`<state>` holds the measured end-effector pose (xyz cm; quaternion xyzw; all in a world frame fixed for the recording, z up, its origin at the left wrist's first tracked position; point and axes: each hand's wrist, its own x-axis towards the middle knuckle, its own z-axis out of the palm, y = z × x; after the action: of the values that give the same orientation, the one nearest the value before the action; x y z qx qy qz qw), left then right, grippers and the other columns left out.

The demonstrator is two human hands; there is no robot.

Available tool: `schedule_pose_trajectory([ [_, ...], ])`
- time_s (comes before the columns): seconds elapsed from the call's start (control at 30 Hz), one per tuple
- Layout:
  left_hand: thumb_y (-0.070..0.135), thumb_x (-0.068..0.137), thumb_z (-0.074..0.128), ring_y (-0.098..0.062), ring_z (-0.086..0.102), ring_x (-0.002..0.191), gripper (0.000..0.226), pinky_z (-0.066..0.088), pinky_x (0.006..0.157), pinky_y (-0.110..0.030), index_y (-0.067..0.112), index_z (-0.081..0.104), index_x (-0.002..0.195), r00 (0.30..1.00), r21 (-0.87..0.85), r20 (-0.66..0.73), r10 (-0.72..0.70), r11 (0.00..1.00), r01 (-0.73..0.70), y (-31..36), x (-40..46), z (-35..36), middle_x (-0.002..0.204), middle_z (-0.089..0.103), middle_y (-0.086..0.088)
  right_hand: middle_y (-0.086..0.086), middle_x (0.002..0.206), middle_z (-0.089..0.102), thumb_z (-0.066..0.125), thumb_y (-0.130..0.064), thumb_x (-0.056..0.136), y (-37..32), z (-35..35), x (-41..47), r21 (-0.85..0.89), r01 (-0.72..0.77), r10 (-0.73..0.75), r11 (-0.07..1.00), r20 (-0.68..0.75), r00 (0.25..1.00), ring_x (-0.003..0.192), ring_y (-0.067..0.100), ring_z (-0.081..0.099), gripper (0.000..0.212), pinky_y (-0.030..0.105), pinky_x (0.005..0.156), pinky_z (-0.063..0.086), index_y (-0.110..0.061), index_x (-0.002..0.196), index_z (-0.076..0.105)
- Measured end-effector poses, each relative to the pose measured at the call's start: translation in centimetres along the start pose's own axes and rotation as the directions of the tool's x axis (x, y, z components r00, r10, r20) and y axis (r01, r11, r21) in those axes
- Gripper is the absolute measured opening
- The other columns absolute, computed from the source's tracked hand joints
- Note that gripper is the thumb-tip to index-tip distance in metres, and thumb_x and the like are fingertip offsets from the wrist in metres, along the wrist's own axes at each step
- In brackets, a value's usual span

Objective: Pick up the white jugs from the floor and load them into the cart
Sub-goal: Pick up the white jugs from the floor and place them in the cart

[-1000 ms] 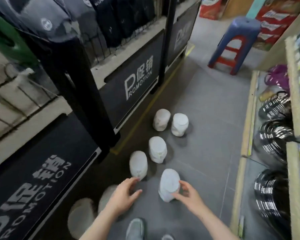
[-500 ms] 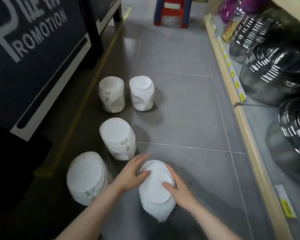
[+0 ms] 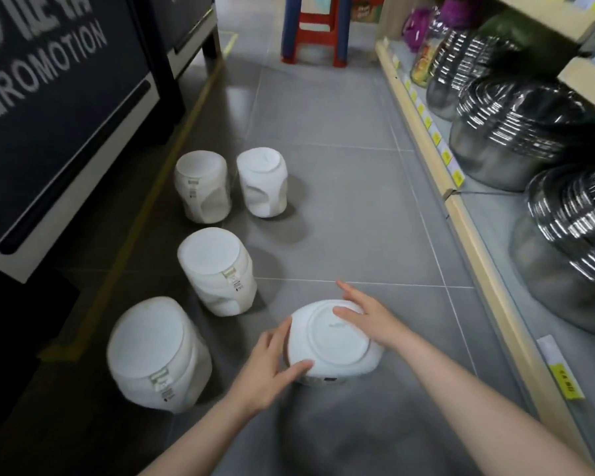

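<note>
Since half a second ago the near white jug has come up off the grey floor toward the camera, so its round flat base now faces the viewer and its long axis points almost straight down the line of sight. The left hand has slid to the jug's 8 o'clock side, thumb and fingers curled round the rim. The right hand presses the 2 o'clock side, fingers straight, thumb laid on the base.

Four more jugs stand base-up on the floor: one at 9 o'clock of the held jug, one at 11 o'clock, and a pair further off, left and right. Steel pots fill the low shelf at 3 o'clock.
</note>
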<state>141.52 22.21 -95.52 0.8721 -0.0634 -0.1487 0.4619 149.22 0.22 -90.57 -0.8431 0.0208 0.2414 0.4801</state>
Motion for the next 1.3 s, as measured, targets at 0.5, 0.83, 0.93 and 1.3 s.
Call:
schedule_pose_trajectory([
  [0.5, 0.076, 0.05, 0.072, 0.014, 0.032, 0.131, 0.094, 0.027, 0.11, -0.018, 0.056, 0.028, 0.131, 0.998, -0.236, -0.024, 0.06, 0.97, -0.064, 1.7, 4.9, -1.8, 0.138, 0.033, 0.041, -0.021, 0.137, 0.042, 0.057, -0.038, 0.089, 1.4, -1.2, -2.3, 0.331, 0.052, -0.014, 0.942, -0.116, 0.993, 0.115, -0.009, 0.047, 0.052, 0.01, 0.095, 0.035, -0.045, 0.134, 0.033],
  [0.83, 0.054, 0.058, 0.072, 0.006, 0.056, 0.11, 0.07, 0.046, 0.092, -0.016, 0.044, 0.046, 0.123, 0.988, -0.452, -0.052, -0.148, 0.885, 0.109, 21.1, 0.8, -14.7, 0.126, 0.057, 0.014, -0.016, 0.111, 0.057, 0.068, -0.048, 0.052, -17.4, -10.6, -10.5, 0.378, 0.038, -0.051, 0.925, 0.026, 0.998, 0.079, -0.017, 0.059, 0.085, 0.002, 0.067, 0.043, -0.036, 0.132, 0.045],
  [0.93, 0.044, 0.07, 0.075, 0.002, 0.058, 0.109, 0.068, 0.048, 0.093, -0.018, 0.041, 0.045, 0.131, 0.985, -0.463, -0.063, -0.158, 0.879, 0.112, 28.3, -1.9, -19.4, 0.125, 0.058, 0.011, -0.021, 0.12, 0.053, 0.068, -0.05, 0.057, -24.4, -14.0, -14.2, 0.353, 0.045, -0.067, 0.935, 0.05, 0.996, 0.082, -0.017, 0.057, 0.069, 0.005, 0.069, 0.045, -0.05, 0.122, 0.047],
  [1.3, 0.057, 0.056, 0.074, -0.006, 0.062, 0.104, 0.067, 0.052, 0.093, -0.033, 0.046, 0.055, 0.119, 0.954, -0.539, -0.165, -0.249, 0.833, 0.124, 50.8, -18.2, -34.2, 0.119, 0.064, 0.009, -0.002, 0.125, 0.056, 0.063, -0.044, 0.075, -47.0, -20.3, -33.1, 0.32, -0.046, -0.005, 0.946, 0.156, 0.988, 0.101, 0.018, 0.059, 0.051, 0.03, 0.083, 0.051, -0.055, 0.12, 0.043],
])
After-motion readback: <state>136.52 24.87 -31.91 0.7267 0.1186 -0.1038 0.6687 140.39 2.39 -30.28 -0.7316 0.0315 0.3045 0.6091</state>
